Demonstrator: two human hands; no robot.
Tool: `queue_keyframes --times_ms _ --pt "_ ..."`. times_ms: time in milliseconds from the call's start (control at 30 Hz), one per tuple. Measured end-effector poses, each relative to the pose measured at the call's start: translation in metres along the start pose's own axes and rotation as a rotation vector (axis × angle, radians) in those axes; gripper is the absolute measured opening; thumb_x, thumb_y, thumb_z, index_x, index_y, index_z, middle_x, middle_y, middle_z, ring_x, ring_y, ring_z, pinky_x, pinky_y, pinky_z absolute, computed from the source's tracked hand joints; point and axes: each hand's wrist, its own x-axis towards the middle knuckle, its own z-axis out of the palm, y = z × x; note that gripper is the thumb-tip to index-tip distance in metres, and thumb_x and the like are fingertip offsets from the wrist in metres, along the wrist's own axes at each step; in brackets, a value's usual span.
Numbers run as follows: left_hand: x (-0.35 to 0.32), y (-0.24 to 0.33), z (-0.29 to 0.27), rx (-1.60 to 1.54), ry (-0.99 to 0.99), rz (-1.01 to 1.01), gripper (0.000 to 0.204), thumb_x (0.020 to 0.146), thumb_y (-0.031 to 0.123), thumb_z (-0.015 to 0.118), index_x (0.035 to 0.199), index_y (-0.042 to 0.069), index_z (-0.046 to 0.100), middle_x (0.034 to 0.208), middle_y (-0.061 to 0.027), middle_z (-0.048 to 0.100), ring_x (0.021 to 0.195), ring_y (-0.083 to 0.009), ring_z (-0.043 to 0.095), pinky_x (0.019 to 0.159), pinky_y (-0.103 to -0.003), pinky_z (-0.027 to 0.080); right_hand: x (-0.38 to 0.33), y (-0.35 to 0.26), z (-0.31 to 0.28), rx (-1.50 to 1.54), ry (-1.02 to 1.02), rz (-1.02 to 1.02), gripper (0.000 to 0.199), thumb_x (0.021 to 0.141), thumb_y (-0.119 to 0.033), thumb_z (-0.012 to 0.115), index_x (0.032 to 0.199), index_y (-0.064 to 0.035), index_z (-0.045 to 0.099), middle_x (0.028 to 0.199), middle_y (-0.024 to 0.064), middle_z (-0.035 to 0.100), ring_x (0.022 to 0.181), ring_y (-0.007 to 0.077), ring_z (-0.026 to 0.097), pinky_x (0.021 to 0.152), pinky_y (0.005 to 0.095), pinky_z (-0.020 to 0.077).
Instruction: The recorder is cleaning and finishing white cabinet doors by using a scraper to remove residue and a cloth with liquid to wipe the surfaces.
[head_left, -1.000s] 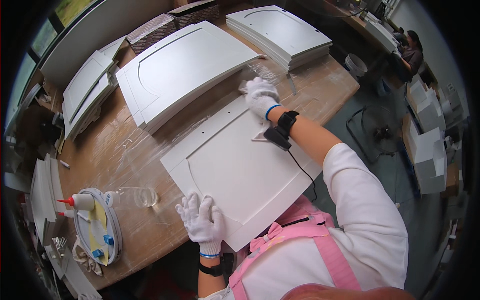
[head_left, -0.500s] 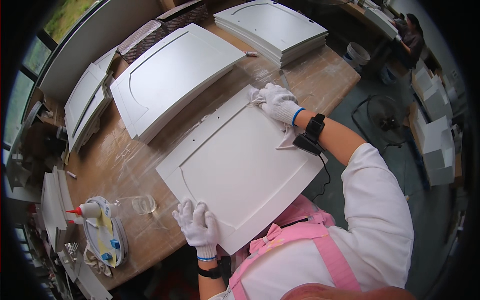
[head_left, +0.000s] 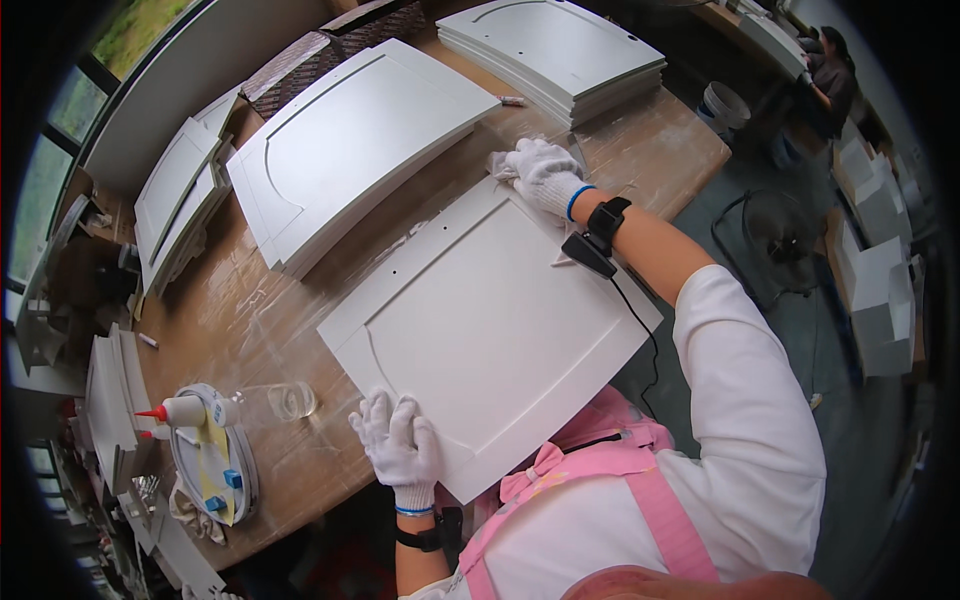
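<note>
A white panel with a recessed, curved-cornered field and small holes lies at an angle on the brown table, its near edge overhanging toward my pink apron. My right hand, in a white knitted glove, is closed on a white cloth at the panel's far corner. Part of the cloth hangs beneath my wrist and is mostly hidden. My gloved left hand rests on the panel's left edge near the close corner, fingers slightly apart.
Stacks of white panels stand behind, at the far right and at left. A glass jar and a lid bearing a red-tipped bottle and blue blocks are at left. A fan stands right; another person works beyond.
My right hand has moved with the cloth toward the far left, up to and just past the panel's far corner. My left hand stays on the panel's edge. The view has shifted slightly.
</note>
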Motion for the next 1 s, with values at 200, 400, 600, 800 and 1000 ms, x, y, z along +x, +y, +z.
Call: queue_keyframes --times_ms 200,400,600,800,1000 --pt "-0.006 -0.001 -0.002 0.029 0.017 -0.003 0.030 0.080 0.014 0.064 0.108 0.009 0.074 0.136 -0.0215 0.058 0.132 -0.0422 0.049 0.119 -0.061 0.023 -0.026 -0.004 0.003 0.044 -0.147 -0.095 0.032 0.092 -0.021 0.063 0.122 -0.0139 0.067 0.129 0.0138 0.059 0.123 0.0330 0.057 0.102 0.0440 0.0496" --pt "-0.003 0.000 0.004 0.014 -0.018 0.016 0.030 0.080 0.013 0.064 0.109 0.008 0.073 0.135 -0.0219 0.058 0.132 -0.0410 0.050 0.119 -0.060 0.023 -0.019 0.013 0.021 0.143 0.096 -0.066 0.025 0.092 -0.022 0.064 0.114 -0.0131 0.069 0.119 0.0160 0.063 0.115 0.0363 0.061 0.098 0.0432 0.0506" --pt "-0.003 -0.003 0.003 0.017 -0.002 0.013 0.032 0.083 0.011 0.062 0.112 0.004 0.073 0.139 -0.0233 0.056 0.136 -0.0393 0.048 0.120 -0.058 0.022 -0.189 0.064 0.015 0.249 -0.121 -0.421 0.016 0.083 -0.015 0.070 0.098 -0.0140 0.071 0.109 0.0109 0.064 0.107 0.0326 0.063 0.093 0.0411 0.0515" --pt "-0.005 -0.009 0.005 -0.038 -0.027 0.030 0.029 0.087 0.011 0.061 0.113 0.001 0.071 0.139 -0.0257 0.056 0.137 -0.0406 0.045 0.120 -0.054 0.023 -0.268 0.147 -0.016 0.098 -0.235 0.167 0.011 0.083 -0.013 0.069 0.093 -0.0077 0.069 0.103 0.0123 0.062 0.099 0.0347 0.063 0.088 0.0404 0.0515" --pt "-0.008 -0.014 0.003 -0.035 -0.012 0.054 0.026 0.089 0.011 0.062 0.110 0.000 0.072 0.134 -0.0267 0.059 0.132 -0.0412 0.049 0.117 -0.052 0.029 -0.242 0.078 0.017 0.603 0.063 0.222 0.012 0.086 -0.009 0.065 0.098 -0.0056 0.067 0.105 0.0151 0.064 0.096 0.0340 0.064 0.087 0.0390 0.0524"
